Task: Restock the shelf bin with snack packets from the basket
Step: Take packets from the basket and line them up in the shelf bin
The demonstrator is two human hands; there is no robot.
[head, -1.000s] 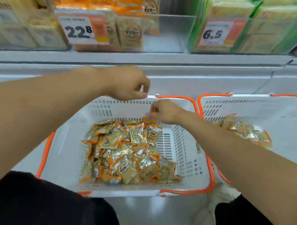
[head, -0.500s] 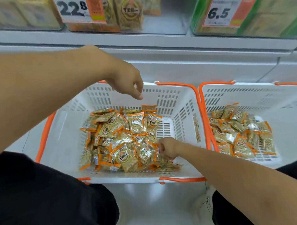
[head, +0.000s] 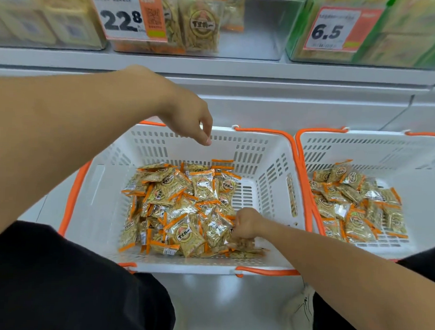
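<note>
Bright even overhead light; glare on floor (head: 220, 302); shelf bins (head: 168, 20) soft; wide-angle bending at edges.

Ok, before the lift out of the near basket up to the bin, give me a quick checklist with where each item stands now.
1. Right hand down among the snack packets in the near basket: ok.
2. Right hand has a firm hold on a packet: cannot tell, its fingers are buried in the pile.
3. Left hand free to help: ok, it hangs over the basket's far rim with loosely curled fingers and holds nothing.
4. Target shelf bin with the 22.8 price tag has room: ok, its right part shows bare space.
5. Path upward clear: ok, nothing lies between basket and shelf but the left arm.
6. Second basket out of the way: ok, beside the first.
</note>
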